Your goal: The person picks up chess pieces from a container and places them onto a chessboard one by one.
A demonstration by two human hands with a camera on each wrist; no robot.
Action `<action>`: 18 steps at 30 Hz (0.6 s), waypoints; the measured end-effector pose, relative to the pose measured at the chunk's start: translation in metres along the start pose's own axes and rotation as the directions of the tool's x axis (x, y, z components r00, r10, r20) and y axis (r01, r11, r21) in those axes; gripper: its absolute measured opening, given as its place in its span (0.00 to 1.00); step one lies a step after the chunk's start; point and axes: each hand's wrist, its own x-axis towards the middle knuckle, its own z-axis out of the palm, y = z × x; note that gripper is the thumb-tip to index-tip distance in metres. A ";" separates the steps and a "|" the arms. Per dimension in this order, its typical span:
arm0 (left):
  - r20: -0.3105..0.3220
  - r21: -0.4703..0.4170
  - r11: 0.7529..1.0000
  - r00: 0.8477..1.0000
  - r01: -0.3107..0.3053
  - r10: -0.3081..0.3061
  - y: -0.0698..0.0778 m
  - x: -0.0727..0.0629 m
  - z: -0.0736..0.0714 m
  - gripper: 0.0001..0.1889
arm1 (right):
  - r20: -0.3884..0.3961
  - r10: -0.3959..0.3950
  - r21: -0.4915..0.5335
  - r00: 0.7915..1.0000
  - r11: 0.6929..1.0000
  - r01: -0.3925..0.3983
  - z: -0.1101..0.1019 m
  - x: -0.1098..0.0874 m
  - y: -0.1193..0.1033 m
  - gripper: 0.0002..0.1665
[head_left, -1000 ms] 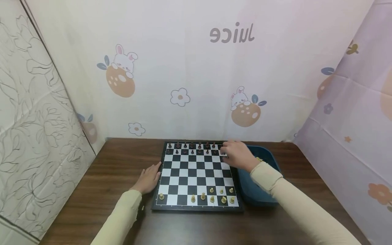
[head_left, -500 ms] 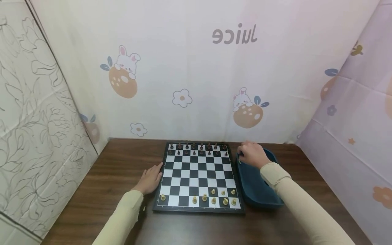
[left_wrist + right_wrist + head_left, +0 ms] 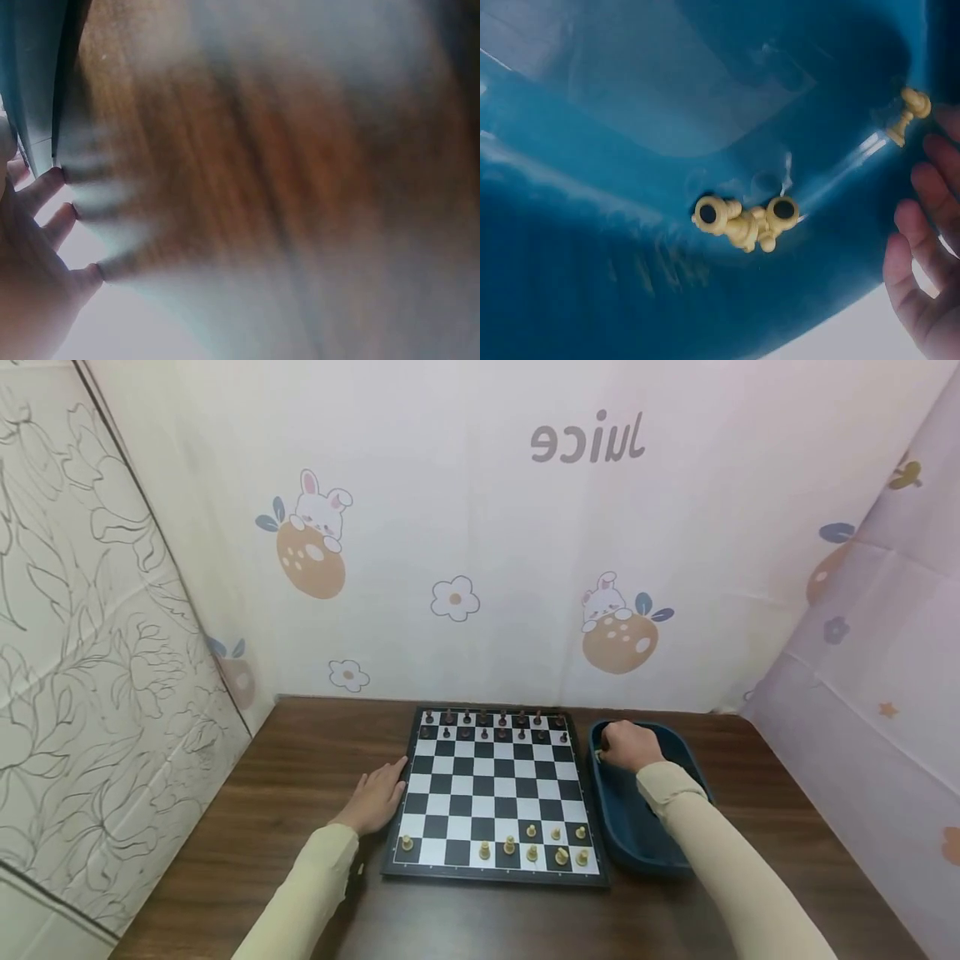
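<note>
Piece-fetching is judged in hand: a pale chess piece (image 3: 909, 114) against the wall of the blue bin (image 3: 633, 818) should be pinched firmly by the right hand (image 3: 628, 747), whose grasp cannot be told, while the left hand (image 3: 377, 794), fingers extended, is rested by the chessboard (image 3: 493, 786).

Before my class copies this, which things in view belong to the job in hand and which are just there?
Part of the job:
chessboard
dark pieces
pale pieces
blue bin
left hand
right hand

Just there:
wooden table
patterned cloth
</note>
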 end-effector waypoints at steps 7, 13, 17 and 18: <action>0.000 0.002 1.000 1.000 -0.005 0.005 0.000 0.002 0.001 0.27 | -0.015 0.029 -0.007 0.999 1.000 -0.029 0.012 0.003 0.003 0.25; 0.005 0.001 1.000 1.000 -0.005 0.005 0.001 0.002 0.001 0.27 | -0.009 0.058 0.015 0.998 0.998 -0.058 0.017 0.004 0.005 0.25; 0.001 0.003 1.000 1.000 -0.004 0.004 0.001 0.001 0.001 0.27 | -0.009 0.056 0.023 0.998 0.998 -0.056 0.017 0.005 0.002 0.24; 0.001 0.004 1.000 1.000 -0.002 0.002 0.001 0.001 0.001 0.27 | -0.007 0.056 0.021 0.998 0.998 -0.056 0.018 0.005 0.001 0.24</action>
